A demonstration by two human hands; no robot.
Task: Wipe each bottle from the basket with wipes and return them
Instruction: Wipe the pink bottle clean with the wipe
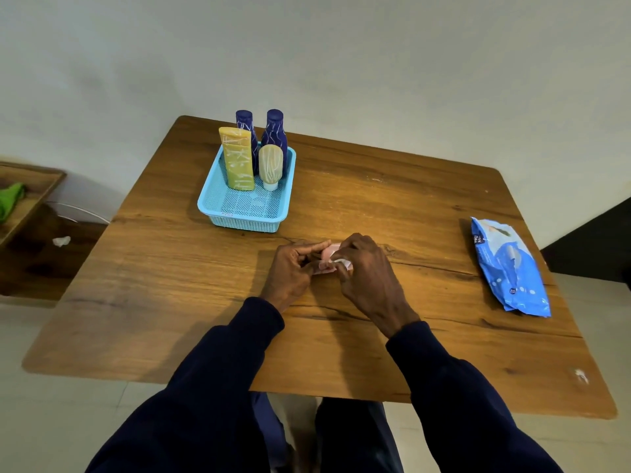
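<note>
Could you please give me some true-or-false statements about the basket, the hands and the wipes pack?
1. Four bottles stand in the basket. True.
2. The wipes pack lies in the basket. False: it lies on the table, at the right.
3. The left hand holds a pink bottle. True.
4. The right hand rests idle. False: it holds a wipe against the pink bottle.
5. The yellow bottle lies flat. False: it stands in the basket.

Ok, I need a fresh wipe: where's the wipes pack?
Head view: the wipes pack lies far right on the table, right of the right hand.
</note>
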